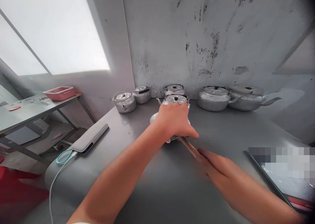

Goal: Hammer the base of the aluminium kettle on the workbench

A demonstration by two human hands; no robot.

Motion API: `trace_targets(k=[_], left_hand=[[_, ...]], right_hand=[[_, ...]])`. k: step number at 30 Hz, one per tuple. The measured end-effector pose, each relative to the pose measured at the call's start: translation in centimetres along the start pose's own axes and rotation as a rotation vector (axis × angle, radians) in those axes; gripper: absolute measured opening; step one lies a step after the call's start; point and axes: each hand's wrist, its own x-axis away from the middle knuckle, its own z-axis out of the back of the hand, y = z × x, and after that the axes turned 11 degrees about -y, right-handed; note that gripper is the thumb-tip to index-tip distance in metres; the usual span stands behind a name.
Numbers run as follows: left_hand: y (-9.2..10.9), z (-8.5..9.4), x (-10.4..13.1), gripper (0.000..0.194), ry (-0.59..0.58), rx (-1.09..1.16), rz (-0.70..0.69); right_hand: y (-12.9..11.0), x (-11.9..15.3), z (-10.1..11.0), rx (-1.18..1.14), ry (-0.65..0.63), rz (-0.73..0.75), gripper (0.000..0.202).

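My left hand [174, 120] is closed over a silvery metal kettle [154, 117], its fingers bent over the top. Most of that kettle is hidden behind the hand and forearm. In my right hand [209, 161] is a slim wooden handle [189, 147], held at a slant. Its far end meets a dark, bristly-looking patch at the kettle's near side, too covered to make out. Just beyond my left fingers stands a lidded metal kettle [177, 99].
More metal kettles line the wall: a small one [125, 104] at left, a wide one [213, 99] and a long-spouted one [248, 101] at right. A grey power bank [90, 138] with cable lies left, a dark-edged screen [268, 181] right. A pink basket [60, 93] sits on another table.
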Motion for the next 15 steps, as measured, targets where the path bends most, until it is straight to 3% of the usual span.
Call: trace_targets(k=[15], left_hand=[[-0.09, -0.08, 0.02, 0.071, -0.019, -0.004, -0.038]], right_hand=[[0.33, -0.61, 0.15, 0.011, -0.055, -0.028, 0.037]])
